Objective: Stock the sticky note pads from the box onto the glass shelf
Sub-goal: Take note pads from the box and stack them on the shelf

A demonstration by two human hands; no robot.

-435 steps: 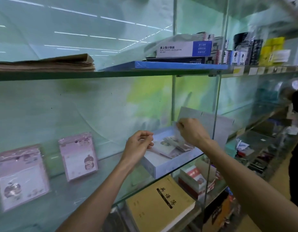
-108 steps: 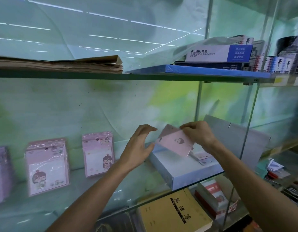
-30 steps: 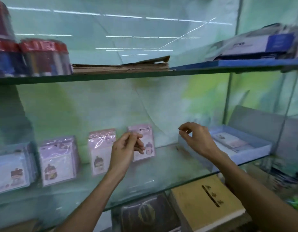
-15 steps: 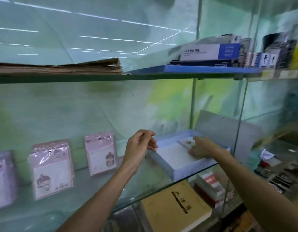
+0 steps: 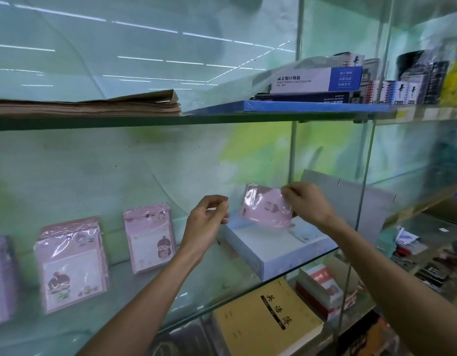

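Note:
My right hand (image 5: 308,202) pinches a pink sticky note pad (image 5: 265,208) in clear wrap and holds it above the open pale blue box (image 5: 273,253) on the glass shelf (image 5: 145,291). My left hand (image 5: 205,222) hovers just left of the pad with fingers loosely curled, holding nothing. Pink pads lean upright against the back wall: one stack (image 5: 150,237) nearest my left hand, another (image 5: 72,264) further left, and a third (image 5: 1,278) cut off at the frame's left edge. A few flat pads (image 5: 303,233) remain in the box.
The box lid (image 5: 350,204) stands up behind the box. A vertical glass divider (image 5: 363,188) bounds the shelf at the right. Above, a shelf carries brown paper (image 5: 106,106) and a calculator box (image 5: 317,79). Yellow notebooks (image 5: 265,319) lie on the shelf below.
My right hand has lifted a pad out of the box, where it was reaching half a second ago. My left hand stays raised beside it.

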